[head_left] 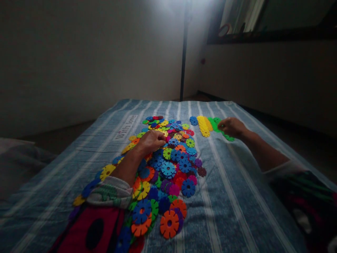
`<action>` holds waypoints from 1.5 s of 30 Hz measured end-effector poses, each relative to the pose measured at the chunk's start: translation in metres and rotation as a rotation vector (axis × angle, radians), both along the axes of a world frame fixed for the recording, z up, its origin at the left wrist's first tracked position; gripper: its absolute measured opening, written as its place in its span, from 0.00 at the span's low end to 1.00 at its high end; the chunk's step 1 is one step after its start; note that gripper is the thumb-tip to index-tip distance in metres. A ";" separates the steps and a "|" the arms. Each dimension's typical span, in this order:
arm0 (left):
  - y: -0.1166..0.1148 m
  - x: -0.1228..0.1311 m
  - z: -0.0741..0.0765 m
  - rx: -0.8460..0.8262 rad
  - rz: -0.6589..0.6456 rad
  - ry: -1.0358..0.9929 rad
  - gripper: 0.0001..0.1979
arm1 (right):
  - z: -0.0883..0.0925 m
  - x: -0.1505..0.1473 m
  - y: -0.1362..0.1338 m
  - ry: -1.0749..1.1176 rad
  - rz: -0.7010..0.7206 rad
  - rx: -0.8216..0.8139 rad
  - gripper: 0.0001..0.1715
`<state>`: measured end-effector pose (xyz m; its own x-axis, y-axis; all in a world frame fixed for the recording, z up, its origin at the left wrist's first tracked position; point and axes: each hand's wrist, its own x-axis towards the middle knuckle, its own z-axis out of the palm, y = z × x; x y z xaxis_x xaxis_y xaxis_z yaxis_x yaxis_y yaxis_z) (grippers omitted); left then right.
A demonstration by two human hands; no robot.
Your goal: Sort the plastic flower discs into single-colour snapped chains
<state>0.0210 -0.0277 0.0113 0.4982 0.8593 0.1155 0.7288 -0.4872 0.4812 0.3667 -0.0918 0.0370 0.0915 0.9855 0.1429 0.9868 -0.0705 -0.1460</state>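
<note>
A heap of flat plastic gear-shaped discs (168, 165) in blue, orange, yellow, green and purple covers the middle of a striped blue bedsheet (237, 196). My left hand (151, 140) rests on the heap with its fingers curled down among the discs; what they pinch is hidden. My right hand (231, 127) reaches to the far right, fingers closed on a green disc (228, 137) at the end of a row of sorted discs (206, 124), yellow, green and one blue, laid side by side.
A dark pole (183, 52) stands at the far end of the bed by the wall. A pillow or folded cloth (15, 154) lies off the left edge. A dark shelf (263, 35) runs along the right wall.
</note>
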 end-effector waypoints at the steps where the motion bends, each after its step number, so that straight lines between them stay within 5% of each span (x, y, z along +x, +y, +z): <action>1: 0.000 0.000 0.000 0.000 0.004 0.002 0.09 | -0.003 0.005 0.006 -0.053 -0.028 -0.012 0.13; 17: -0.002 0.001 0.003 -0.021 0.000 0.014 0.10 | -0.027 0.020 0.033 -0.138 -0.116 -0.044 0.18; 32: -0.003 0.002 0.000 -0.008 0.006 0.004 0.09 | -0.018 -0.001 0.008 -0.088 -0.134 0.112 0.17; 39: -0.009 0.004 0.006 0.001 0.013 0.034 0.09 | -0.015 -0.063 -0.029 0.176 0.159 0.108 0.13; 45: -0.009 0.004 0.002 -0.017 0.013 0.006 0.10 | -0.006 -0.114 -0.064 0.271 0.466 -0.113 0.11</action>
